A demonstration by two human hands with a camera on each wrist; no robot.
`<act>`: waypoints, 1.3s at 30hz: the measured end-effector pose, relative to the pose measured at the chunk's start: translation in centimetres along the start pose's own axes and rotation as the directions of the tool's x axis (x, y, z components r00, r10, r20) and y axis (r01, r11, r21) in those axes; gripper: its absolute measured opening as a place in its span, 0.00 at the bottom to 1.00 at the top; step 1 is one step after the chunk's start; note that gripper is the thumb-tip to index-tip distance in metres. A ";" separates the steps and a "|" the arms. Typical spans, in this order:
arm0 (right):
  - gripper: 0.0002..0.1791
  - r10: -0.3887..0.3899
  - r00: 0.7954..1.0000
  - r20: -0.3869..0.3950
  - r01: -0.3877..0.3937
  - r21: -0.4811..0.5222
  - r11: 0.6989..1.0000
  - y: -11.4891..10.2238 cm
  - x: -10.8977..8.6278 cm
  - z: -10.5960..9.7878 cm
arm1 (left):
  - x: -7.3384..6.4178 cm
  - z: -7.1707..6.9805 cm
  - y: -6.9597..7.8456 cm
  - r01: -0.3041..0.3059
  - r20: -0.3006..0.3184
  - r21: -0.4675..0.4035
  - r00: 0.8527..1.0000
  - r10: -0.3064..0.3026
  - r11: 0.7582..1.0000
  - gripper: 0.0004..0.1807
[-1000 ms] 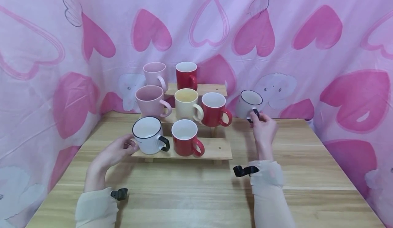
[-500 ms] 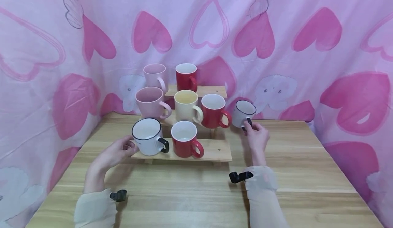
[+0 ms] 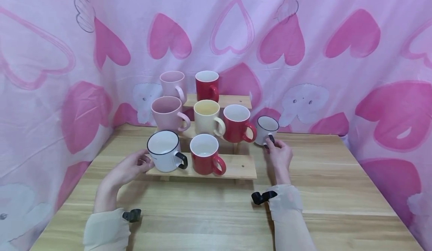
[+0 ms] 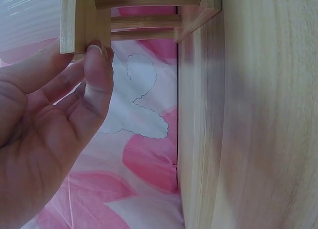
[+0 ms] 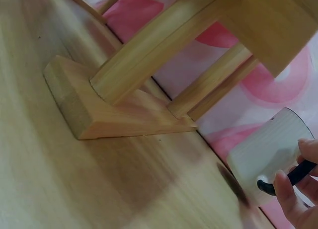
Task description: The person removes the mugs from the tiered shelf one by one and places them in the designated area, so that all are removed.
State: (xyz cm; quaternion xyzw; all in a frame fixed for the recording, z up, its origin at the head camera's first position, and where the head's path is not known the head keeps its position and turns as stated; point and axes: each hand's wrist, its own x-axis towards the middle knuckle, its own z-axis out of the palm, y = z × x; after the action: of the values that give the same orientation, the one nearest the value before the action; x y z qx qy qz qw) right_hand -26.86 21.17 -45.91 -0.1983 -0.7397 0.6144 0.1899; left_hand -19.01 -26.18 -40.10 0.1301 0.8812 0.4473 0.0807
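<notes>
The left hand [image 3: 131, 167] pinches the near shelf [image 3: 233, 167] at left; far right, the right hand [image 3: 281, 156] pinches a white mug [image 3: 263, 131] by its handle [image 5: 301, 173].

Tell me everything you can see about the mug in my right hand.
The mug is white inside and out, with a thin dark rim, a black handle and a small dark mark near the top. It looks like glazed ceramic or enamel. It is roughly upright, handle towards you, to the right of the stand near the table's back edge. Your right hand pinches the handle; the base seems just clear of the table.
</notes>
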 end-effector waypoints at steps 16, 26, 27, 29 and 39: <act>0.17 0.040 0.992 0.120 -0.045 0.036 0.998 0.7 0.1 0.6 | 0.2 0.1 0.0 0.018 -0.005 -0.017 1.000 -0.018 1.000 0.23; 0.17 0.018 0.987 0.159 -0.015 -0.020 1.000 0.3 -0.4 0.3 | 0.4 0.1 0.2 -0.014 -0.012 0.007 1.000 0.014 1.000 0.24; 0.17 0.030 0.985 0.171 -0.028 -0.017 0.999 0.3 -0.4 0.3 | 0.4 0.0 0.3 -0.011 -0.011 0.010 1.000 0.011 1.000 0.24; 0.20 0.048 0.980 0.196 -0.047 -0.007 0.999 0.3 -0.5 0.2 | 0.4 0.0 0.4 -0.006 -0.010 0.017 1.000 0.006 1.000 0.25; 0.32 -0.019 0.925 0.378 0.083 -0.155 0.984 -0.9 -0.7 -1.7 | 0.4 0.1 0.4 -0.003 -0.010 0.015 1.000 0.003 1.000 0.24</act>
State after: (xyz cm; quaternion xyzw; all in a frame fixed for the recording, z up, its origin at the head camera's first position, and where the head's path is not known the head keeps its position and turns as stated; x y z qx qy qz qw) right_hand -25.42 22.06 -44.77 -0.0731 -0.8164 0.5711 0.0433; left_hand -19.31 -25.75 -39.89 0.1295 0.8847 0.4416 0.0746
